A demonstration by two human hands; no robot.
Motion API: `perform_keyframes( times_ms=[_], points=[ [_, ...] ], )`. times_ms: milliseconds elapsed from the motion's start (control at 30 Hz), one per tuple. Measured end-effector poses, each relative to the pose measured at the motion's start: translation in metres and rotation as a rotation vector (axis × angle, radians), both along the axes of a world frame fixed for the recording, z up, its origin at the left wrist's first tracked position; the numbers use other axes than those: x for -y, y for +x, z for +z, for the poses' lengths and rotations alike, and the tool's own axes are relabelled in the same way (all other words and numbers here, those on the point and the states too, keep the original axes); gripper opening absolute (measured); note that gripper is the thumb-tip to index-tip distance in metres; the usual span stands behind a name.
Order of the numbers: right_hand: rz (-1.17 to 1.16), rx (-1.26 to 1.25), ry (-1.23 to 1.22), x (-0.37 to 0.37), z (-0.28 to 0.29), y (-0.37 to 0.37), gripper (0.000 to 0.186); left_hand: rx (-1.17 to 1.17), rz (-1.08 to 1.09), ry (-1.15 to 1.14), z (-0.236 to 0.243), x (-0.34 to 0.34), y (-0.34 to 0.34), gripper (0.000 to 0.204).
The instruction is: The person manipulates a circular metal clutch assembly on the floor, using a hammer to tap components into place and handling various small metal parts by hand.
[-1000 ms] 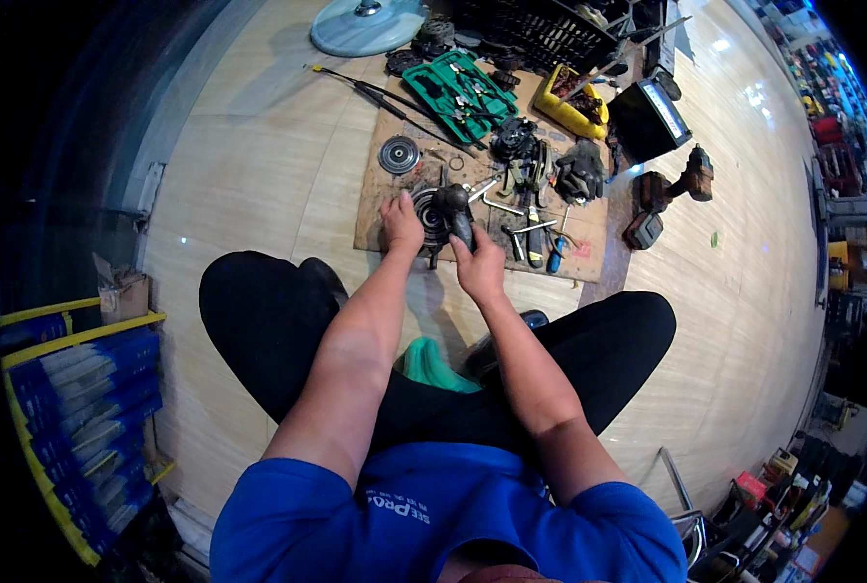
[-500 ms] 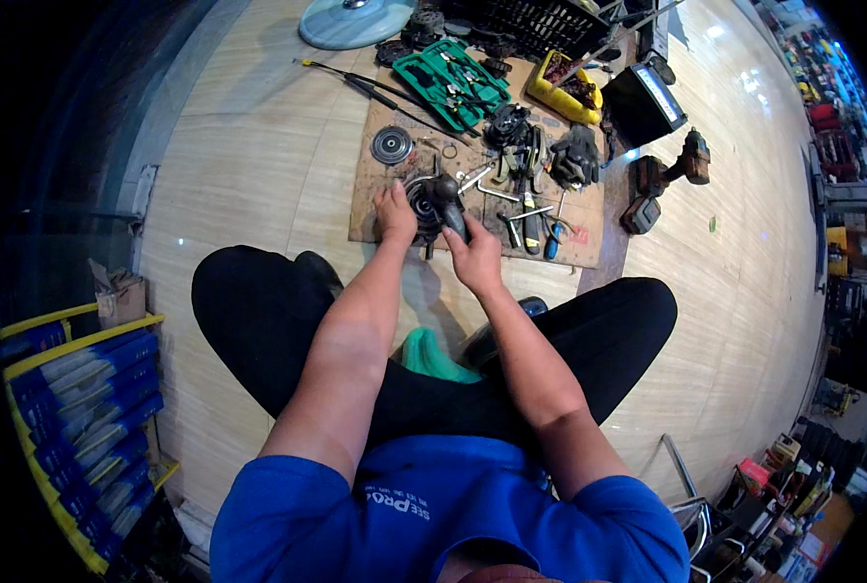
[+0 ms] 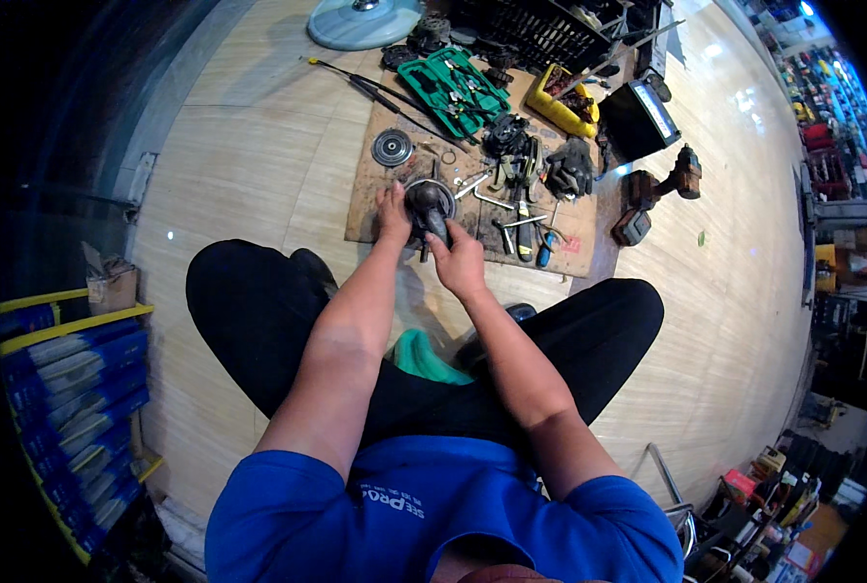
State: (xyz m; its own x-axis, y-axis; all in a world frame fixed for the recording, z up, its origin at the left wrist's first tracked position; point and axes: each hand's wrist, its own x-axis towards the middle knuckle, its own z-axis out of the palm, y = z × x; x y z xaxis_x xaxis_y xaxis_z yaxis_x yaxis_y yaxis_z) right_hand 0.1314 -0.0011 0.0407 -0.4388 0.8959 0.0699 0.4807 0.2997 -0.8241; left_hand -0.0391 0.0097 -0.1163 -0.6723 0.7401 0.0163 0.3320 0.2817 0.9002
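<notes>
My right hand [image 3: 460, 258] is closed round the handle of a dark tool with a rounded head [image 3: 429, 197]; its exact kind is hard to make out. That head sits over a dark round metal part [image 3: 447, 201] on the cardboard, covering most of it. At the part's left edge, my left hand [image 3: 393, 214] grips it with the fingers pointing away from me. Just beyond the left hand lies a separate ringed metal disc, like a pulley [image 3: 392, 148]. To the right of the tool are hex keys [image 3: 493, 198] and blue-handled pliers [image 3: 546, 247].
A cardboard sheet [image 3: 365, 222] carries the tools. Beyond are a green tool case [image 3: 453, 92], a yellow tray [image 3: 562, 101], a black crate [image 3: 536, 34] and a black battery [image 3: 638, 120]. Dark gloves [image 3: 571, 167] lie right, with cordless power tools [image 3: 681, 175] farther out.
My right hand has moved slightly left with the tool, bringing its rounded head from the part's right side to over its middle. My left hand stays at the part's edge.
</notes>
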Motion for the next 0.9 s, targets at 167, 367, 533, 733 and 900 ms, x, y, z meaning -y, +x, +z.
perform_keyframes(
  times_ms=[167,367,533,733,900],
  points=[
    [-0.079,0.025,-0.114,0.006,0.005,0.005,0.040,-0.064,-0.004,-0.011,0.005,0.000,0.012,0.031],
    [-0.028,0.076,-0.088,0.005,0.009,0.004,0.041,-0.117,-0.042,0.044,-0.014,-0.002,-0.002,0.031],
    [-0.115,-0.025,-0.214,0.018,0.032,0.014,0.036,0.261,0.113,-0.065,-0.005,-0.010,0.001,0.049],
    [-0.177,0.066,-0.121,0.035,0.037,0.034,0.032,0.150,-0.018,-0.089,0.021,-0.006,0.013,0.057],
    [-0.100,0.137,-0.133,0.040,0.016,0.026,0.036,0.050,-0.022,-0.100,0.013,-0.007,-0.006,0.055]
  ],
)
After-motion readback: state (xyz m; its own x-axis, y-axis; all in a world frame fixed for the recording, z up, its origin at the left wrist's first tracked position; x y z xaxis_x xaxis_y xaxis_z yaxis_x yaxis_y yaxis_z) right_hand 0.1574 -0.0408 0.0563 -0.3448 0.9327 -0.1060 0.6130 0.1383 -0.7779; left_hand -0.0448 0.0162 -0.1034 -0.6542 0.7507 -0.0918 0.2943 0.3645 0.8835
